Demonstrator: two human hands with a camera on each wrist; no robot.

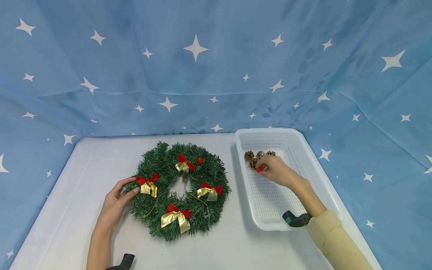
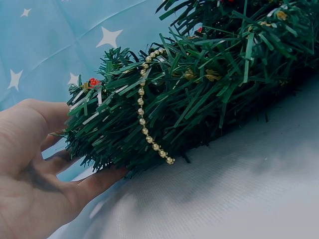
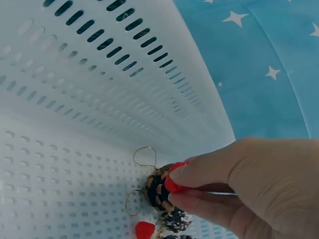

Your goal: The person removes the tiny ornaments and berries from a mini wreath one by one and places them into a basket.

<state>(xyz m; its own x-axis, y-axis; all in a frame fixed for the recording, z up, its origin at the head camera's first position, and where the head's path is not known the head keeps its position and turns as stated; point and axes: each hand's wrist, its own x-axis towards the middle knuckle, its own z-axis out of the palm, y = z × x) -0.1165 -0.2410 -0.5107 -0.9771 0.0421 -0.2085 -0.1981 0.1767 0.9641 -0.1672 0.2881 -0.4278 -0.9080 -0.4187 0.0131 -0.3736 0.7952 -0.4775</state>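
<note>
Grip of right hand (image 1: pixel 275 170) pinches a small red ornament (image 3: pixel 175 178) by the pinecones (image 1: pixel 249 156), ten o'clock in the white basket (image 1: pixel 270 206); left hand (image 1: pixel 116 202) holds the wreath (image 1: pixel 162 191) at its nine o'clock edge, thumb and fingers round it. Wreath lies flat on the counter (image 1: pixel 216 249), basket toward its two-to-three o'clock. Done: red-and-gold bows (image 1: pixel 148 188) at twelve, three, six, nine; red ball (image 1: pixel 200 160) at one; gold bead strand (image 2: pixel 141 104) on. Left, probably: pinecones (count partly hidden), another red piece (image 3: pixel 144 230). Likely past midway; no pinecones visible on wreath. No brands, labels or readable writing; dark wristband (image 1: pixel 297 219) shows only a green patch.
</note>
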